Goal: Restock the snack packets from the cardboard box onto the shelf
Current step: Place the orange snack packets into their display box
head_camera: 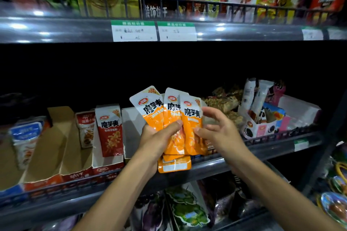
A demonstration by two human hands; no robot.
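Head view: left hand (159, 139) grips a fanned bunch of orange snack packets (173, 118) in front of the middle shelf (272, 148). Right hand (218, 131) touches the rightmost packet, fingers loosely spread. Red packet (109, 131) stands in a display carton (105, 165) to the left.

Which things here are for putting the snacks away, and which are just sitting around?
For the job:
- orange snack packets, fanned out, gripped by the left hand
- right hand, fingers at the packets' edge
- white display box behind them on the shelf

Just there:
- red packet
- price labels
- cookie box
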